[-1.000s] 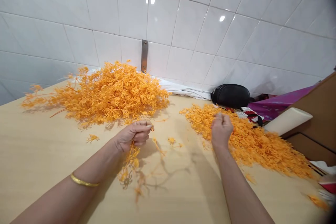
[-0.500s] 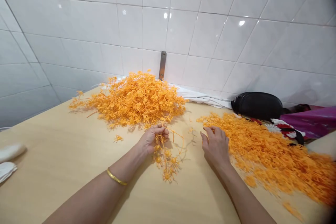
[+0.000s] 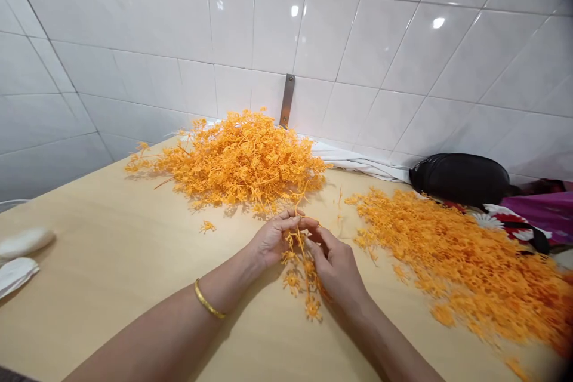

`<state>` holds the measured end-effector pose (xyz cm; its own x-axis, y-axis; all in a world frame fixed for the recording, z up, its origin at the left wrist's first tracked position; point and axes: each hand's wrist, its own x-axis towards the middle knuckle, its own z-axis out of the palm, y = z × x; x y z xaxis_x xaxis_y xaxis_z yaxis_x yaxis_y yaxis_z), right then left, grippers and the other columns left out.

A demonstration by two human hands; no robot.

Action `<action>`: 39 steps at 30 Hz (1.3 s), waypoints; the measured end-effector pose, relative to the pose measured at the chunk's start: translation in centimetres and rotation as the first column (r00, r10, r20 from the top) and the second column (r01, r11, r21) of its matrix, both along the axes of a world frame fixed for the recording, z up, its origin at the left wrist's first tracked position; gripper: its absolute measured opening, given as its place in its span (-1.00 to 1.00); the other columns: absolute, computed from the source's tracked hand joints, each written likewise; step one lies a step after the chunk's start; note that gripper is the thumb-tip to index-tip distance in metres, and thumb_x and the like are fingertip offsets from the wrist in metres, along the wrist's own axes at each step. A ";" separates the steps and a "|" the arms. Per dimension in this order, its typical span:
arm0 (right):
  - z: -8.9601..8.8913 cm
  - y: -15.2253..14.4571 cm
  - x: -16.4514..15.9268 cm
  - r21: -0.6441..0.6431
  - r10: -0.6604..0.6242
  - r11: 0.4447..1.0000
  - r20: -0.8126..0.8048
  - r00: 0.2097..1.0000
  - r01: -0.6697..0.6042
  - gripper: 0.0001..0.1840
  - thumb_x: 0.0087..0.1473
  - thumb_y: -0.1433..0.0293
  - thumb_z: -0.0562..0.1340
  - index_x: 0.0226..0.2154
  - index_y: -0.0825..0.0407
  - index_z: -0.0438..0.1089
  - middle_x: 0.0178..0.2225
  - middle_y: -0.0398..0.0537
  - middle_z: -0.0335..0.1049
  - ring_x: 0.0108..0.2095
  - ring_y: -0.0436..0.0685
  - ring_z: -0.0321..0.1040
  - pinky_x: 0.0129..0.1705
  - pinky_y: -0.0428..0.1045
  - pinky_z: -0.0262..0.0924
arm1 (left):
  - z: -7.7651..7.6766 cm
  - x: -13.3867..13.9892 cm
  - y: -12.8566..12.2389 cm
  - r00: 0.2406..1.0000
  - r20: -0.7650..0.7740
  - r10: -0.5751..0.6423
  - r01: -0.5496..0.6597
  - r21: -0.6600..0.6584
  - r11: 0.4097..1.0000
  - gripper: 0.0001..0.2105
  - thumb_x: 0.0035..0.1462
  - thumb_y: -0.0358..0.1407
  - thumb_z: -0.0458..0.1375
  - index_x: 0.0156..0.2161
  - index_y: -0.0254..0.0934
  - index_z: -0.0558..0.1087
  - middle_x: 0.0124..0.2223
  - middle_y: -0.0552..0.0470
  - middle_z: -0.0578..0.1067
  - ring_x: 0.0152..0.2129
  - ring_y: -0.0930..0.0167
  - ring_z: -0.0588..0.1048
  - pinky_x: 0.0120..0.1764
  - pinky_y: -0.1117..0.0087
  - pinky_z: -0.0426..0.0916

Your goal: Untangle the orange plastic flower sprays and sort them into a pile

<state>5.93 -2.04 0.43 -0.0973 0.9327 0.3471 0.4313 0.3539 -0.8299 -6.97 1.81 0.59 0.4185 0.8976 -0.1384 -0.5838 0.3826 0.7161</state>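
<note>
Moving in from beside the loose orange pile [image 3: 470, 256], the right hand [image 3: 342, 271] has joined the left hand [image 3: 272, 240], which pinches an orange sprig [image 3: 292, 282] over the table [image 3: 174, 256], bringing both to one piece, though whether the right grips it I cannot tell.

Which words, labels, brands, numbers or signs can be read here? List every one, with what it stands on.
None: no text can be read in this view.
Black case: no lettering shows.
Metal bracket on the wall: no lettering shows.
Gold bangle: any marks would be too small to read.
Orange sprig in the left hand: no tag or label visible.
</note>
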 end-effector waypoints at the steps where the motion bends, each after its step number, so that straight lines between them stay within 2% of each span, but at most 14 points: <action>1: -0.4 0.2 -0.2 -0.061 0.000 0.998 -0.059 0.998 -0.004 -0.71 -0.06 0.37 0.10 -0.21 -0.01 0.32 -0.33 -0.06 0.39 -0.35 0.10 0.30 -0.31 -0.01 0.16 | 0.0 0.1 -0.1 1.000 -0.005 -0.007 0.007 0.009 1.000 -0.84 -0.15 -0.39 0.16 -0.38 -0.29 0.29 -0.37 0.00 0.48 -0.50 0.42 0.44 -0.50 0.42 0.32; 3: -0.9 0.5 -0.4 -0.158 0.003 0.987 -0.222 0.975 -0.039 -0.70 -0.10 0.35 0.14 -0.22 0.02 0.29 -0.32 -0.05 0.38 -0.35 0.09 0.30 -0.31 -0.01 0.18 | -0.3 0.3 -0.2 1.000 -0.019 -0.023 0.023 0.015 1.000 -0.81 -0.17 -0.37 0.18 -0.37 -0.28 0.29 -0.39 0.04 0.46 -0.53 0.44 0.43 -0.53 0.45 0.30; 6: -1.2 0.8 -0.6 -0.222 0.015 0.967 -0.445 0.896 -0.127 -0.72 -0.15 0.35 0.19 -0.28 0.03 0.28 -0.34 -0.07 0.36 -0.35 0.06 0.29 -0.31 -0.03 0.19 | -0.7 0.5 -0.2 0.998 -0.018 -0.057 0.057 0.023 0.998 -0.78 -0.17 -0.35 0.18 -0.34 -0.26 0.30 -0.43 0.06 0.42 -0.55 0.45 0.41 -0.57 0.49 0.27; 9: -1.0 0.7 -0.6 -0.258 0.041 0.945 -0.518 0.854 -0.201 -0.74 -0.15 0.36 0.20 -0.29 0.03 0.29 -0.35 -0.09 0.35 -0.33 0.05 0.28 -0.27 -0.03 0.18 | -0.8 0.5 -0.2 0.997 0.000 -0.080 0.080 0.028 0.996 -0.77 -0.17 -0.35 0.18 -0.33 -0.28 0.29 -0.41 0.04 0.42 -0.55 0.45 0.41 -0.56 0.49 0.27; 14: -0.6 0.4 -0.5 -0.297 0.073 0.932 -0.407 0.910 -0.208 -0.72 -0.07 0.32 0.14 -0.23 0.03 0.34 -0.22 -0.02 0.34 -0.21 0.10 0.26 -0.13 0.03 0.11 | -0.5 0.6 -0.4 0.995 0.011 -0.104 0.103 0.052 0.993 -0.78 -0.14 -0.33 0.18 -0.34 -0.29 0.28 -0.31 -0.04 0.47 -0.49 0.42 0.43 -0.55 0.49 0.27; 17: -0.3 0.2 -0.6 -0.305 0.097 0.915 -0.468 0.879 -0.264 -0.72 -0.08 0.33 0.14 -0.24 0.04 0.34 -0.25 -0.03 0.36 -0.22 0.09 0.27 -0.13 0.02 0.12 | -0.5 0.7 -0.4 0.994 -0.027 -0.103 0.105 0.105 0.989 -0.78 -0.15 -0.33 0.20 -0.35 -0.31 0.29 -0.34 -0.06 0.48 -0.51 0.44 0.43 -0.54 0.51 0.25; 20: -0.1 0.3 -0.6 -0.335 0.090 0.893 -0.520 0.849 -0.300 -0.72 -0.13 0.37 0.18 -0.27 0.07 0.36 -0.35 -0.05 0.38 -0.31 0.07 0.29 -0.22 -0.01 0.15 | -0.5 0.8 -0.4 0.995 -0.051 -0.082 0.088 0.137 0.987 -0.76 -0.18 -0.37 0.22 -0.35 -0.32 0.29 -0.35 -0.05 0.48 -0.49 0.43 0.43 -0.50 0.50 0.27; 23: -0.2 0.5 0.0 -0.325 0.040 0.922 -0.465 0.884 -0.212 -0.68 -0.17 0.39 0.20 -0.25 0.06 0.35 -0.40 -0.10 0.37 -0.38 0.04 0.27 -0.32 -0.05 0.15 | -0.5 0.8 -0.4 0.998 -0.050 -0.040 0.047 0.137 0.990 -0.75 -0.18 -0.39 0.22 -0.34 -0.29 0.28 -0.36 -0.01 0.48 -0.49 0.44 0.43 -0.49 0.48 0.28; 27: -0.4 0.9 1.3 -0.252 -0.043 0.967 -0.279 0.959 -0.030 -0.73 -0.14 0.36 0.18 -0.28 0.04 0.36 -0.41 -0.12 0.36 -0.45 0.01 0.23 -0.43 -0.10 0.11 | -0.7 0.8 -0.4 0.997 -0.063 0.051 -0.045 0.094 0.995 -0.80 -0.15 -0.44 0.17 -0.35 -0.28 0.27 -0.42 0.01 0.47 -0.53 0.47 0.42 -0.48 0.47 0.29; 31: -0.5 1.1 1.9 -0.211 -0.104 0.976 -0.255 0.961 0.050 -0.82 -0.09 0.33 0.14 -0.38 0.06 0.34 -0.51 -0.14 0.31 -0.50 0.00 0.20 -0.46 -0.11 0.09 | -0.8 0.7 -0.3 0.992 -0.074 0.101 -0.096 0.076 0.993 -0.82 -0.13 -0.48 0.14 -0.36 -0.30 0.27 -0.51 0.03 0.45 -0.58 0.47 0.41 -0.44 0.42 0.31; 33: -0.4 1.1 1.8 -0.181 -0.109 0.982 -0.279 0.954 0.060 -0.82 -0.07 0.31 0.13 -0.40 0.07 0.33 -0.52 -0.14 0.29 -0.47 0.00 0.21 -0.42 -0.11 0.10 | -0.8 0.7 -0.2 0.994 -0.069 0.086 -0.082 0.056 0.995 -0.83 -0.13 -0.47 0.14 -0.35 -0.30 0.28 -0.53 0.03 0.44 -0.56 0.46 0.42 -0.42 0.41 0.31; 39: -0.5 1.1 1.2 -0.157 -0.089 0.986 -0.272 0.958 0.048 -0.73 -0.04 0.23 0.11 -0.35 0.08 0.29 -0.50 -0.10 0.30 -0.45 0.04 0.24 -0.42 -0.09 0.14 | -0.8 1.1 -0.2 0.995 -0.057 -0.079 0.077 -0.041 0.996 -0.85 -0.15 -0.44 0.18 -0.37 -0.37 0.36 -0.47 0.00 0.43 -0.54 0.48 0.41 -0.38 0.40 0.31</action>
<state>7.16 -0.97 -0.09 0.0490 0.9765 0.2097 0.1961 0.1964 -0.9607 -5.92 1.64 -0.18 0.4771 0.8561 -0.1989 -0.5084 0.4534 0.7320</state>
